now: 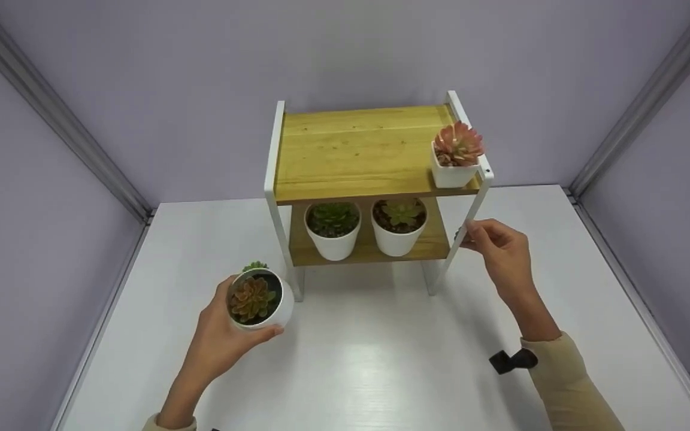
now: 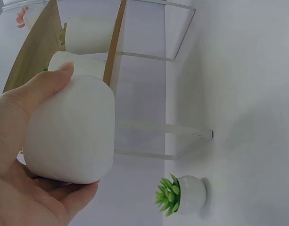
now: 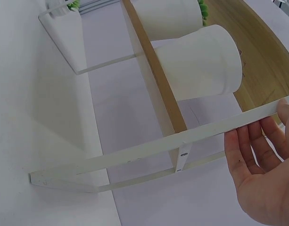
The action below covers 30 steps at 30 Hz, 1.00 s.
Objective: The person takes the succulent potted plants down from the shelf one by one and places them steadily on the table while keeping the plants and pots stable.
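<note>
A white pot (image 2: 71, 129) with an orange-green succulent (image 1: 253, 299) is gripped by my left hand (image 1: 216, 338), left of the shelf and in front of it. My right hand (image 1: 505, 260) pinches the white front leg (image 3: 135, 148) of the two-tier wooden shelf (image 1: 351, 155), at its right side. On the lower board stand two round white pots, one with a dark green succulent (image 1: 333, 218), the other with a pale green one (image 1: 402, 212). A square white pot (image 1: 454, 175) with a pink succulent sits at the upper board's right front corner.
A small white pot (image 2: 192, 194) with a green succulent stands on the white table (image 1: 357, 359), mostly hidden behind the held pot in the head view. Pale walls (image 1: 351, 54) close off the back and both sides. A black piece (image 1: 513, 361) sits at my right cuff.
</note>
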Tool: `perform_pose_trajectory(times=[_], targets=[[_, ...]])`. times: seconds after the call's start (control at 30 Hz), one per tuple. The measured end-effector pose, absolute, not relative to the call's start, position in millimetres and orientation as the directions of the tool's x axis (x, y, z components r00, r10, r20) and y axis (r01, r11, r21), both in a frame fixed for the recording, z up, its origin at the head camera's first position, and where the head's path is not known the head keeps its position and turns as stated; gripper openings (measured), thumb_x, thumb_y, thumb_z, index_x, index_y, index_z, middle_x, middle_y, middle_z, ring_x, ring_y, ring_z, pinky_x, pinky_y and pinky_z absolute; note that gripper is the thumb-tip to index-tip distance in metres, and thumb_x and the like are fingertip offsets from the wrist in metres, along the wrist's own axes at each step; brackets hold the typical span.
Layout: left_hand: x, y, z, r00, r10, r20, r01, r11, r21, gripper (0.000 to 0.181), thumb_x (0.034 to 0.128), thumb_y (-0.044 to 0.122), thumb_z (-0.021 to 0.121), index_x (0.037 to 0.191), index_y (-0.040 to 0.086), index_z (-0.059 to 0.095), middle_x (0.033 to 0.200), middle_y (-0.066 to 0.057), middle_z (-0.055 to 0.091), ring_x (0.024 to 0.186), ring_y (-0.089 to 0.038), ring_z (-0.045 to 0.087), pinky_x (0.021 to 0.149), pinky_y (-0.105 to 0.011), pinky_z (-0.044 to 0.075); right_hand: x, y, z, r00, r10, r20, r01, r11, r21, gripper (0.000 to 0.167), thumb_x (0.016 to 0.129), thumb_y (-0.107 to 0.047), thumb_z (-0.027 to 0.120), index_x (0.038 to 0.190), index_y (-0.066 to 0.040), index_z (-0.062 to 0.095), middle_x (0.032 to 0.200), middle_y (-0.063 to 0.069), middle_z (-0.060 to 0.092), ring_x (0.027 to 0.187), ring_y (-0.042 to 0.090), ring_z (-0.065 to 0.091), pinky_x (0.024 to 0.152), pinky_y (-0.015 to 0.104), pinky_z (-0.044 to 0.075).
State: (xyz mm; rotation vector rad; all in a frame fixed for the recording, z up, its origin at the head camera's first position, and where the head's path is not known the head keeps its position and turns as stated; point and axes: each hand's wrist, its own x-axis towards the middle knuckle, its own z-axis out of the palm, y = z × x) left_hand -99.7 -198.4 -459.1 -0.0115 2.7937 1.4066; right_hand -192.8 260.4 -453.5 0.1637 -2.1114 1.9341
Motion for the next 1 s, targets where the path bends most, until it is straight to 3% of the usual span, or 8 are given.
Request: perform_pose_trajectory(times=[0.4, 1.0], targets=[[-99, -206, -473, -0.995, -0.058, -0.075, -0.095, 0.638, 0.764, 0.125, 0.0697, 0.051, 0.097, 0.161, 0.003, 0.027, 0.161, -0.023, 0.045, 0.150, -0.044, 0.045, 0.119, -0.067, 0.041, -193, 261, -454, -0.955, 0.105, 0.276, -0.268, 0.085, -0.960, 0.028, 0.105, -0.016, 0.066, 0.110, 0.010, 0.073, 0.093, -0.003, 0.079, 0.091, 0.012, 0.078, 0.089, 0.029, 0.064], [-102, -211, -498, -0.989, -0.104, -0.105, -0.148, 0.632, 0.761, 0.129, 0.0705, 0.055, 0.096, 0.163, 0.001, 0.024, 0.162, -0.025, 0.043, 0.149, -0.045, 0.045, 0.117, -0.065, 0.044, -193, 262, -454, -0.960, 0.095, 0.263, -0.255, 0.089, -0.963, 0.035, 0.105, -0.021, 0.067, 0.112, 0.013, 0.071, 0.095, -0.001, 0.078, 0.092, 0.012, 0.078, 0.090, 0.028, 0.064]])
